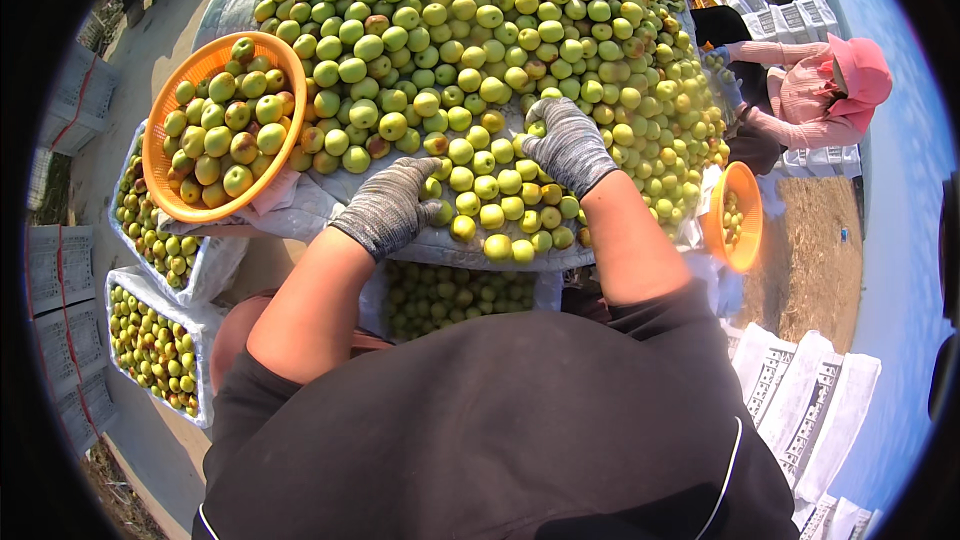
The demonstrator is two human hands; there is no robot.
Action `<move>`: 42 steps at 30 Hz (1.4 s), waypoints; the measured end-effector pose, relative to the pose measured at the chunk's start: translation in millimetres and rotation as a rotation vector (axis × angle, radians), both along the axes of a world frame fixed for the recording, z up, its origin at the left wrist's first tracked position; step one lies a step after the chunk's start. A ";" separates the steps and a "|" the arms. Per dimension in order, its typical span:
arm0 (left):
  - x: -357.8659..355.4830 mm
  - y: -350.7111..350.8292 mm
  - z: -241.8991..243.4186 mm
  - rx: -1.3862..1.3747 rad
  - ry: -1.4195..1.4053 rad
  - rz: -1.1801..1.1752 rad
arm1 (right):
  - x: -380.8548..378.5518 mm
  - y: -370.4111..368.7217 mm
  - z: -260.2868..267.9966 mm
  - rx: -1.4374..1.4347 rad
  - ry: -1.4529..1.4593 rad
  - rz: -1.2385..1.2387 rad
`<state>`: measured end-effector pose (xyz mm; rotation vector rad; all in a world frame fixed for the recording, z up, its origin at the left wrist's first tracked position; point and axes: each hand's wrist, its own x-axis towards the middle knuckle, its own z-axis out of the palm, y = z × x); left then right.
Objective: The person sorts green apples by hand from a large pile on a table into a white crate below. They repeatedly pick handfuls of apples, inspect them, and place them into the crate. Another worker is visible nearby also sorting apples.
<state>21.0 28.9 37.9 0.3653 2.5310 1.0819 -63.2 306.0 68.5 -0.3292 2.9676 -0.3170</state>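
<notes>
A large heap of small green fruits (450,52), some with brown-red patches, covers a table spread with a quilted cloth (510,109). My left hand (390,206), in a grey knitted glove, rests at the heap's near edge, fingers curled against fruits beside thumb and fingertips; whether it grips one is hidden. My right hand (566,142), gloved alike, reaches further into the heap. A green fruit (535,127) lies between its thumb and fingers, and another touches its fingertips. Several loose fruits (486,186) lie between both hands.
An orange plastic basket (298,109) full of fruits stands at the left. Lined crates (201,345) of fruit stand below it, and another crate (547,292) is under the table's edge. Another orange basket (742,240) is at the right. A co-worker in a pink hat (862,75) sits beyond.
</notes>
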 end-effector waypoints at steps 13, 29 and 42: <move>3.9 -1.0 -6.9 -0.055 -0.014 0.078 | 97.5 166.3 96.4 0.134 -0.282 -0.116; -12.8 1.9 -14.4 0.039 -0.038 0.134 | 9.9 25.2 -40.4 -0.223 0.154 0.133; -10.8 4.7 -19.8 0.007 0.084 0.132 | -39.3 106.6 -50.1 -0.516 0.177 -0.462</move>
